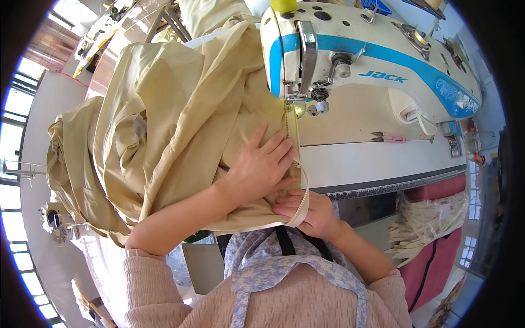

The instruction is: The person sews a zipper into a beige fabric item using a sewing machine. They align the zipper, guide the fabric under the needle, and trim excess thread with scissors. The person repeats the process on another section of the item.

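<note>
A large piece of beige fabric [169,115] lies in loose folds left of the sewing machine [350,49]. A cream zipper [288,123] runs along its right edge from under the presser foot toward me. My left hand [261,164] rests flat on the fabric beside the zipper, fingers spread toward the needle area. Closer to my body, my right hand [314,216] grips the zipper's loose tail and the fabric edge. The tail loops over its fingers, and the fabric partly hides the grip.
Thread snips with pink handles [391,139] lie on the machine table [350,164] at the right. A ruler strip [383,186] follows the table's front edge. Below right, a clear bag of cream strips [429,218] sits on a dark red surface [437,268].
</note>
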`<state>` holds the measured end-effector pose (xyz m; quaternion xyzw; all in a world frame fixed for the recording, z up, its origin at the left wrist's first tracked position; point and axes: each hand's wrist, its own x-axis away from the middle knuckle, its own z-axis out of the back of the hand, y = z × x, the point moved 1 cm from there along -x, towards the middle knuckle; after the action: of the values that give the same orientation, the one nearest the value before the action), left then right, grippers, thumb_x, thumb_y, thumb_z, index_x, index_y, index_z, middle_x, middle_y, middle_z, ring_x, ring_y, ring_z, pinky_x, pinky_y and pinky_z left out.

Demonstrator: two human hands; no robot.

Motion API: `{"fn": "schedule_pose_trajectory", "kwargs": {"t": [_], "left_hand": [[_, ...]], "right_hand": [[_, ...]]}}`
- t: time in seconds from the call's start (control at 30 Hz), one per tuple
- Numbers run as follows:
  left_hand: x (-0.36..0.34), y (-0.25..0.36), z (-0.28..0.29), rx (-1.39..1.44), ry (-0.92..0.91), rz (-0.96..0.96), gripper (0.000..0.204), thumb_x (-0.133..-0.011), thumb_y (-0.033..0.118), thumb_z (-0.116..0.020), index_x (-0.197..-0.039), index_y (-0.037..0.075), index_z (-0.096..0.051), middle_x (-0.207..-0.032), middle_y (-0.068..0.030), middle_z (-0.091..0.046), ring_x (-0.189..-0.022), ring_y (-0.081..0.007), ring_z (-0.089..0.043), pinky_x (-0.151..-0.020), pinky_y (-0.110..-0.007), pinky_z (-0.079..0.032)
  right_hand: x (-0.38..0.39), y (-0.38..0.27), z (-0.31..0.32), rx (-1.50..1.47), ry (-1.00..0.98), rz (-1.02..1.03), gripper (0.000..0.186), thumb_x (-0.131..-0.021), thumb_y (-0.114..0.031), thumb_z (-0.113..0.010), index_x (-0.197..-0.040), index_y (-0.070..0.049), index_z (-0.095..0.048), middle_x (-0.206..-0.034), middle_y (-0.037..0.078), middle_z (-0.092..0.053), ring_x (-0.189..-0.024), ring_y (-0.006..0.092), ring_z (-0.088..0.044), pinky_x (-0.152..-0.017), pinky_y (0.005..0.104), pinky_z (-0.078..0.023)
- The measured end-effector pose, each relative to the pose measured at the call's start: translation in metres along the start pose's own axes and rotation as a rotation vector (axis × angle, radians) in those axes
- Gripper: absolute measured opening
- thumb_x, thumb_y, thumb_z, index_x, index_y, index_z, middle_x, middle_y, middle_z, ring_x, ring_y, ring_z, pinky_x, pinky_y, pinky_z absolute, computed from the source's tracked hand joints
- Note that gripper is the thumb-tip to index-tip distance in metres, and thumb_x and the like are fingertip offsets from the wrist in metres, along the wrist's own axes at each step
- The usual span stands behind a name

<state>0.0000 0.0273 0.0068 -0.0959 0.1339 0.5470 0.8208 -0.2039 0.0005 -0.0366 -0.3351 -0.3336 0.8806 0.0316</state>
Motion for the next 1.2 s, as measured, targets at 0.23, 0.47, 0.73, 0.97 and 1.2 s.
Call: {"fn": "schedule_pose_trajectory", "kwargs": {"t": [0.23, 0.47, 0.73, 0.97, 1.2], "left_hand": [[-0.004, 0.016, -0.014, -0.021, 0.086, 0.138, 0.034, -0.078, 0.010, -0.074, -0.111, 0.003, -0.066, -0.121, -0.0110, -0.069, -0.114, -0.0319, -0.066, -0.112, -0.056, -0.044], [-0.013, -0.015, 0.021, 0.386, 0.193, 0.365, 0.032, -0.083, -0.007, -0.062, -0.114, 0.004, -0.063, -0.118, -0.0103, -0.074, -0.118, -0.0353, -0.068, -0.117, -0.058, -0.038], [-0.026, -0.006, 0.007, 0.160, 0.005, -0.013, 0.029, -0.080, 0.003, -0.072, -0.108, 0.002, -0.064, -0.111, -0.0109, -0.073, -0.111, -0.0296, -0.069, -0.114, -0.053, -0.045], [-0.018, -0.008, 0.006, 0.109, -0.040, 0.020, 0.030, -0.079, 0.009, -0.076, -0.108, 0.007, -0.066, -0.110, -0.0042, -0.074, -0.102, -0.0203, -0.070, -0.101, -0.048, -0.048], [-0.017, -0.009, 0.001, 0.141, -0.005, 0.054, 0.035, -0.076, 0.010, -0.074, -0.110, 0.009, -0.067, -0.115, 0.0001, -0.074, -0.102, -0.0194, -0.070, -0.099, -0.048, -0.048]], "right_hand": [[-0.009, 0.006, 0.001, 0.220, 0.032, 0.113, 0.016, -0.081, -0.013, -0.077, -0.095, -0.007, -0.074, -0.100, 0.003, -0.067, -0.096, 0.0220, -0.066, -0.083, 0.0358, -0.058], [-0.012, 0.022, 0.017, 0.035, 0.048, 0.083, 0.014, -0.077, -0.011, -0.080, -0.090, -0.009, -0.073, -0.087, -0.001, -0.064, -0.078, 0.0163, -0.064, -0.067, 0.0311, -0.055], [-0.012, 0.028, 0.018, -0.013, 0.026, 0.095, 0.022, -0.074, -0.015, -0.081, -0.095, -0.011, -0.076, -0.089, -0.001, -0.069, -0.077, 0.0182, -0.066, -0.066, 0.0316, -0.056], [-0.010, 0.028, 0.017, 0.037, -0.006, 0.102, 0.025, -0.074, -0.019, -0.081, -0.098, -0.014, -0.077, -0.087, -0.002, -0.067, -0.075, 0.0171, -0.065, -0.065, 0.0309, -0.055], [-0.015, 0.025, 0.019, 0.039, -0.016, 0.060, 0.030, -0.075, -0.020, -0.081, -0.104, -0.015, -0.080, -0.087, -0.001, -0.067, -0.073, 0.0174, -0.065, -0.061, 0.0314, -0.055]]}}
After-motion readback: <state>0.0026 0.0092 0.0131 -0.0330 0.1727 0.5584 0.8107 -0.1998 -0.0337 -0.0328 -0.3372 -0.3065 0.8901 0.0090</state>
